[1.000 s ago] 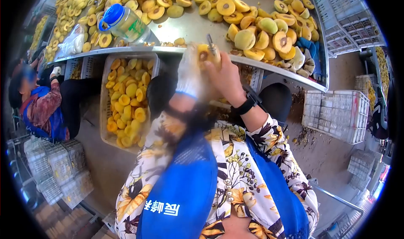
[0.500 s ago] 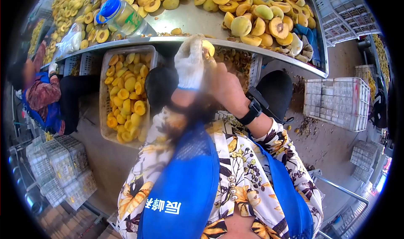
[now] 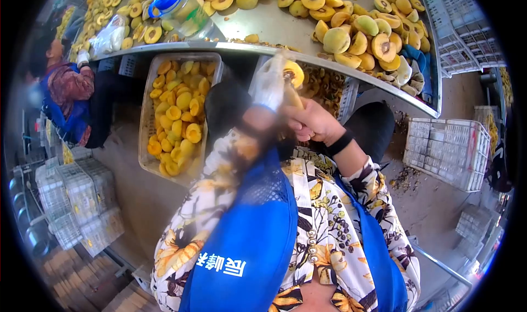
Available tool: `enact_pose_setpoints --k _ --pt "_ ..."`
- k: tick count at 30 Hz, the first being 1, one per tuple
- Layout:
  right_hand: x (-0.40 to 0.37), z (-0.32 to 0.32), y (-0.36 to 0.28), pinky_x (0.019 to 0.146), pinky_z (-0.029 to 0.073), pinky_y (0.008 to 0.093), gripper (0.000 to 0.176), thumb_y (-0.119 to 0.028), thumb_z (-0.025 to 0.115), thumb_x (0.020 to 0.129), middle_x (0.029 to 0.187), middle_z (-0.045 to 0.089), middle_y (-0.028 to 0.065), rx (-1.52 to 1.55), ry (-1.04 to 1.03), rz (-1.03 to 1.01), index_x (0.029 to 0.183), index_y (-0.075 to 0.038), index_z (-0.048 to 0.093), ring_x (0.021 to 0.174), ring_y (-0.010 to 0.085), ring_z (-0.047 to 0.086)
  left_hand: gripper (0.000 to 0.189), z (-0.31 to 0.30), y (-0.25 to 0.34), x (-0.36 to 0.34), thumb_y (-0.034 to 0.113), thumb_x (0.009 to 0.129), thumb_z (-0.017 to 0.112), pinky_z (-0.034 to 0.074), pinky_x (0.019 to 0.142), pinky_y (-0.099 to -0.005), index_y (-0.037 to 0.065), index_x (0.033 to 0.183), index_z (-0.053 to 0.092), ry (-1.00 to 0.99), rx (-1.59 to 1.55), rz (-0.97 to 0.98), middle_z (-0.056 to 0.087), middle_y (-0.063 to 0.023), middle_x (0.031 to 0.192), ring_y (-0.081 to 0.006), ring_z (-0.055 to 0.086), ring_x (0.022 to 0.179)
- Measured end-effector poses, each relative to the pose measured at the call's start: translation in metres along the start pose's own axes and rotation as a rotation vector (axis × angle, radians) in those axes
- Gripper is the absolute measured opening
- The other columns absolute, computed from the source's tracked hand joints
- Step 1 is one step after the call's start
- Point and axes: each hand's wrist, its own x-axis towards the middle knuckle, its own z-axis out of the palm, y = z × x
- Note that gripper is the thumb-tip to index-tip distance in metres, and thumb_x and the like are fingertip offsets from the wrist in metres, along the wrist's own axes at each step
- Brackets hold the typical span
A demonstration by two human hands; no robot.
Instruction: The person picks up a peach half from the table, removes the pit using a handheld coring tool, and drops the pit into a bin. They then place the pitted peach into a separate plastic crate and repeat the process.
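My left hand (image 3: 269, 87), in a white knitted glove, is closed around a yellow peach half (image 3: 296, 73) above the table's front edge. The fruit's cut face shows, with a dark brown centre. My bare right hand (image 3: 315, 122) is just below and to the right, with a dark band on its wrist. Its fingers are wrapped round a small tool with a tan handle (image 3: 292, 97) that points up to the fruit. The tool's working end is hidden or blurred at the peach.
A metal table (image 3: 252, 24) bears heaps of peach halves (image 3: 368, 32) and a blue-lidded bottle (image 3: 184, 13). Below are a tub of pitted halves (image 3: 178, 114) and a crate of brown scraps (image 3: 321, 87). A white crate (image 3: 447, 153) stands right; a co-worker (image 3: 71, 92) sits left.
The view has shifted, so most of the scene sits farther right. My right hand has turned and drawn down from the fruit. More of the peach's cut face and the tan handle shows.
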Motion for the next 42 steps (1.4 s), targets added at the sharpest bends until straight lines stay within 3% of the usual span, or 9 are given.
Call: enact_pose_setpoints --k 5,11,16,22,31,32,36,39,42 --pt "0.012 -0.011 0.015 0.032 0.025 0.0215 0.012 -0.018 0.049 0.094 0.057 0.041 -0.0011 0.343 -0.235 -0.084 0.097 -0.007 0.048 0.036 0.0074 0.03 0.034 -0.082 0.027 0.053 0.039 0.092 0.049 0.049 0.051 -0.0289 0.008 0.102 0.059 0.146 -0.318 -0.088 0.062 -0.0078 0.086 -0.0175 0.06 0.069" --pt "0.007 -0.039 0.01 0.034 0.03 0.021 0.011 -0.015 0.055 0.088 0.057 0.047 0.0003 -0.222 0.235 -0.091 0.091 -0.007 0.049 0.036 0.0065 0.036 0.044 -0.177 0.066 0.077 0.04 0.082 0.059 0.048 0.075 -0.0336 0.004 0.105 0.063 0.517 1.283 0.656 0.066 -0.0155 0.096 -0.027 0.063 0.089" --pt "0.009 -0.039 0.017 0.036 0.033 0.0224 0.017 -0.019 0.059 0.085 0.057 0.051 0.0005 -0.472 0.473 -0.129 0.087 -0.004 0.052 0.04 0.0074 0.043 0.043 -0.044 0.062 0.101 0.043 0.085 0.05 0.045 0.083 -0.0382 0.008 0.107 0.063 0.033 1.081 0.471 0.063 -0.0195 0.103 -0.0348 0.059 0.097" --pt "-0.005 -0.051 0.018 0.038 0.035 0.0228 0.02 -0.02 0.061 0.084 0.061 0.053 0.0003 -0.644 0.602 -0.292 0.092 -0.003 0.055 0.043 0.0068 0.045 0.051 0.109 0.002 0.16 0.05 0.081 0.052 0.044 0.09 -0.0395 0.006 0.104 0.064 -0.348 1.514 0.44 0.063 -0.0178 0.103 -0.0343 0.058 0.099" --pt "-0.013 -0.039 -0.025 0.071 0.049 0.0302 0.038 -0.018 0.064 0.081 0.085 0.061 0.0107 -0.802 0.934 -0.531 0.113 -0.001 0.051 0.079 0.0145 0.059 0.053 0.052 0.046 0.086 0.026 0.066 0.07 0.049 0.079 -0.0302 -0.002 0.11 0.059 -0.208 0.93 0.47 0.065 -0.0184 0.099 -0.0247 0.064 0.09" --pt "-0.006 -0.036 -0.031 0.074 0.048 0.0292 0.039 -0.017 0.063 0.082 0.089 0.061 0.0108 -0.852 0.966 -0.588 0.115 -0.001 0.05 0.082 0.0133 0.058 0.051 0.046 0.054 0.069 0.017 0.069 0.07 0.049 0.079 -0.0276 -0.004 0.113 0.056 -0.231 0.798 0.297 0.065 -0.0168 0.1 -0.0207 0.063 0.089" --pt "0.026 -0.017 -0.039 0.078 0.047 0.0272 0.04 -0.016 0.063 0.084 0.097 0.061 0.0092 -0.55 0.758 -0.82 0.117 0.001 0.048 0.088 0.012 0.056 0.043 0.018 0.062 0.015 0.004 0.078 0.064 0.049 0.082 -0.0255 -0.004 0.119 0.052 -0.289 0.368 0.168 0.061 -0.0126 0.107 -0.0177 0.06 0.094" --pt "0.034 0.006 -0.04 0.079 0.047 0.0301 0.042 -0.019 0.064 0.084 0.099 0.062 0.0118 -0.275 0.588 -0.736 0.118 0.001 0.048 0.089 0.0176 0.059 0.035 -0.006 0.03 0.022 0.019 0.092 0.053 0.049 0.084 -0.0277 -0.002 0.12 0.051 -0.286 -0.068 0.098 0.06 -0.0118 0.109 -0.0178 0.059 0.095" --pt "0.038 0.002 -0.034 0.076 0.048 0.0324 0.043 -0.024 0.066 0.083 0.094 0.064 0.0175 -0.804 0.855 -0.607 0.116 -0.002 0.05 0.086 0.0251 0.063 0.047 -0.006 0.017 0.018 0.041 0.095 0.042 0.05 0.082 -0.0309 0.001 0.119 0.051 -0.176 -0.198 -0.004 0.059 -0.0102 0.108 -0.0183 0.059 0.093"
